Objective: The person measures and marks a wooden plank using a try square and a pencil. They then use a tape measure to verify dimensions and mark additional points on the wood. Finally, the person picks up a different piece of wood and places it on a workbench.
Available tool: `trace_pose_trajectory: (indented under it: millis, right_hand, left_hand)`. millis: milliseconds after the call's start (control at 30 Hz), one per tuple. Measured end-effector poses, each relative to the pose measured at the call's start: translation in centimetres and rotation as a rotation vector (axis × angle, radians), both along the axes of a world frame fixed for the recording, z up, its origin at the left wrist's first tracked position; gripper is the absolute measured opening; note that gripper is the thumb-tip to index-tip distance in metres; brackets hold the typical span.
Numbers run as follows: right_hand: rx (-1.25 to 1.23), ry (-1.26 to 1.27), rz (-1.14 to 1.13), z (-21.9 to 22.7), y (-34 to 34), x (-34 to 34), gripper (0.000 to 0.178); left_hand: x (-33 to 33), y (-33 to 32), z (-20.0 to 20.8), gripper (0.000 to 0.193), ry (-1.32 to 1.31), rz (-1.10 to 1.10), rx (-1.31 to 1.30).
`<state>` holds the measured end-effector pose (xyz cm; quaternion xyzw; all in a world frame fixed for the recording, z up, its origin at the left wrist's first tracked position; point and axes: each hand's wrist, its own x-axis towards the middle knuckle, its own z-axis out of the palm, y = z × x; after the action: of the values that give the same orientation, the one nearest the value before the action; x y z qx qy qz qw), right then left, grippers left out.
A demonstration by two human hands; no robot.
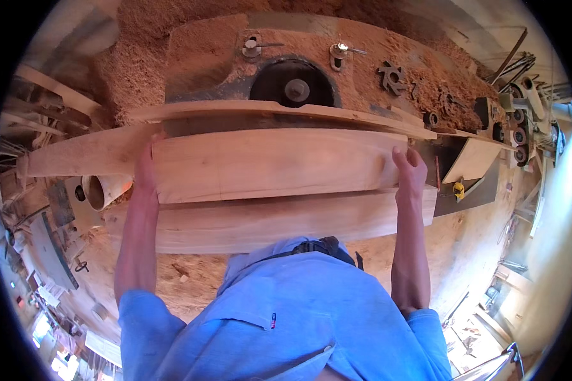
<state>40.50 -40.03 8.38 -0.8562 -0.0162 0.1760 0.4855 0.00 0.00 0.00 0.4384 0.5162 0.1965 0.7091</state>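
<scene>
A wide, thick wooden board point(273, 164) lies crosswise in front of me, held at its two ends. My left hand point(145, 170) is closed round the left end, its fingertips partly hidden at the far edge. At the right end my right hand point(411, 166) grips with the thumb on the board's face and the fingers round the end. Nearer my body, a second pale board point(286, 219) lies below the held one, partly covered by it. Another long board point(86, 152) reaches out to the left beyond my left hand.
Beyond the boards, a woodworking machine shows a dark round opening with a spindle point(297, 90), behind a thin wooden fence strip point(235, 108). Reddish sawdust point(200, 57) covers its top. Metal cutter heads point(393, 77) lie at the right, and a yellow tape measure point(459, 190) nearer me.
</scene>
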Motion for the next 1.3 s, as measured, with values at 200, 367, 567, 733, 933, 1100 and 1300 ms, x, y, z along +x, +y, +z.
trace_pose_trajectory:
  millis: [200,367,567,733,933,1100,1300]
  right_hand:
    - [0.191,0.093,-0.111,0.4,-0.1,-2.4,0.037]
    - [0.303,0.157,-0.176,-0.2,0.4,-3.4,0.033]
    - [0.285,0.184,-0.187,-0.4,0.6,-3.7,0.038]
    - [0.308,0.182,-0.181,1.7,0.6,-4.2,0.040]
    - [0.350,0.168,-0.108,3.5,1.0,-6.0,0.036]
    - [0.372,0.174,-0.156,1.8,1.2,-7.1,0.031]
    - [0.113,0.138,0.056,1.4,1.5,-7.8,0.026]
  left_hand:
    - [2.5,-1.5,9.6,0.045,-0.364,0.133,0.016]
    - [1.4,-0.4,8.4,0.056,-0.414,0.169,0.061]
    - [0.9,-0.5,9.4,0.061,-0.507,0.028,0.075]
    - [1.8,-0.8,12.7,0.065,-0.157,0.130,0.253]
    - [-2.0,1.2,12.1,0.068,-0.321,0.110,0.242]
    - [-2.1,1.7,9.8,0.068,-0.631,-0.031,0.226]
    - [-4.7,5.1,4.1,0.057,-0.524,0.020,0.185]
